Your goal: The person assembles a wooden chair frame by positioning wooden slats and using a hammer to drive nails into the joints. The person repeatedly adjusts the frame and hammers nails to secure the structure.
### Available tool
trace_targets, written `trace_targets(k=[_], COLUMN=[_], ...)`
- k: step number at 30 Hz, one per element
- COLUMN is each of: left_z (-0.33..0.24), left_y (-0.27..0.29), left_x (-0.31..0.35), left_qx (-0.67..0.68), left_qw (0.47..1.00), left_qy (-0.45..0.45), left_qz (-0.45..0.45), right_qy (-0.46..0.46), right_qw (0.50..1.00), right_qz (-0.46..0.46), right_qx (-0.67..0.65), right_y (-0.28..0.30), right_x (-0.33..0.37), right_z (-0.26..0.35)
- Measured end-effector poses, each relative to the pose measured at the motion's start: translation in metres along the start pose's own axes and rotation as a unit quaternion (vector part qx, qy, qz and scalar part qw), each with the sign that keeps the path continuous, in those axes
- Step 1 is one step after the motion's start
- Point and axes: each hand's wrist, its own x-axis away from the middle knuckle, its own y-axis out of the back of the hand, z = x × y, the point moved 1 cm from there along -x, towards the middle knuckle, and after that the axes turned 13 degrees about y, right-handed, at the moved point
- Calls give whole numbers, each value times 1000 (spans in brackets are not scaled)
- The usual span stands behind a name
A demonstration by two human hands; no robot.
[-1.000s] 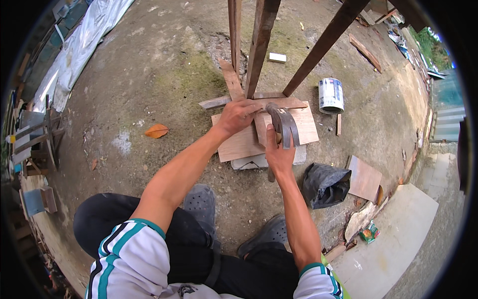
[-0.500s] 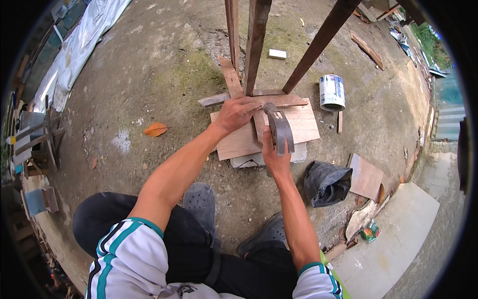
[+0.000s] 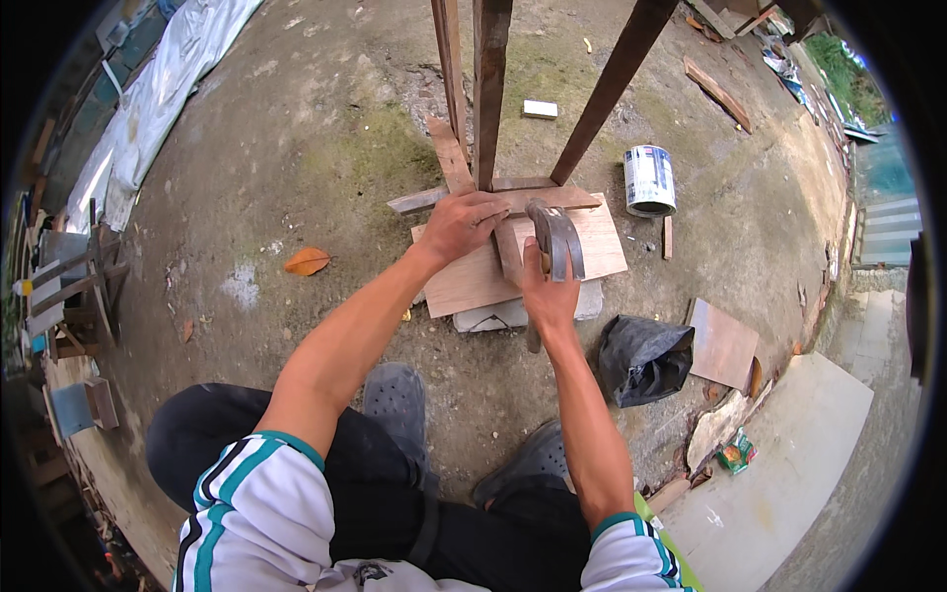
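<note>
My right hand point(image 3: 550, 299) is closed round the handle of a claw hammer point(image 3: 558, 242), whose metal head sits over the wood, claws toward me. Beside it, my left hand point(image 3: 462, 229) rests on the crossing of the wooden strips with its fingers pinched together; what they hold, if anything, is hidden. A bevelled wooden strip point(image 3: 552, 198) lies across, and a short wooden piece point(image 3: 511, 252) runs from it toward me. Under them lies a light plywood board point(image 3: 464, 283) on a grey block point(image 3: 493, 318). Dark wooden legs point(image 3: 490, 89) rise from the far side.
A paint can point(image 3: 649, 182) stands to the right on the concrete. Nearer are a black plastic bag point(image 3: 641, 360), a plywood offcut point(image 3: 723, 345) and a large pale sheet point(image 3: 779, 464). A small white block point(image 3: 540, 109) lies between the legs. My shoes point(image 3: 397, 405) are close below the work.
My right hand and the hammer have shifted slightly up, and the hammer's claws have tilted up a little. My left hand stays at the strips' crossing. The whole view has shifted slightly.
</note>
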Motion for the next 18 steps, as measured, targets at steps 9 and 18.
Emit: trace_targets(k=[9, 18], left_z=[8, 23], left_y=[-3, -13], left_x=[-8, -60], left_qx=[416, 404], left_qw=[817, 858], left_qy=[390, 317], left_qz=[-85, 7], right_qy=[-54, -80], right_qw=[997, 994], right_qz=[20, 78], right_qx=[-42, -15], right_y=[-9, -12], right_x=[6, 15], right_z=[-27, -20])
